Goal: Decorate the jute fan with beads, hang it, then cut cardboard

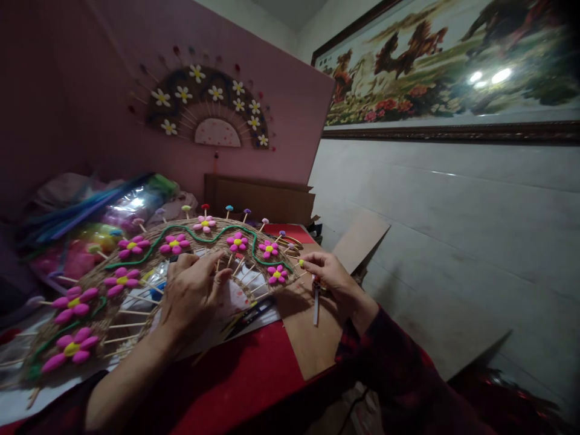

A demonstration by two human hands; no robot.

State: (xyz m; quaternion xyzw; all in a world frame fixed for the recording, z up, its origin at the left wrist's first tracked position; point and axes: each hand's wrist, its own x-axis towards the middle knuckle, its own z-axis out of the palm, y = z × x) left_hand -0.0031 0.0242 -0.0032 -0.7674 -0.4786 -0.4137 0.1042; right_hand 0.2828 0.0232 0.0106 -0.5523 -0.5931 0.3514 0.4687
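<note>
A fan-shaped woven craft piece (149,260) lies on the red table, with pink flowers, a green wavy cord and wooden sticks tipped with coloured beads. My left hand (190,296) rests flat on its inner spokes near the centre. My right hand (330,275) is at the fan's right edge, pinching a small yellow bead (301,263) on a stick end. A thin white pen-like tool (316,305) sits under that hand; whether the hand grips it I cannot tell.
A sheet of brown cardboard (308,332) covers the table's right part. Bags of coloured craft material (90,223) pile up at the left. A finished fan with white flowers (208,109) hangs on the pink board behind. A grey wall stands to the right.
</note>
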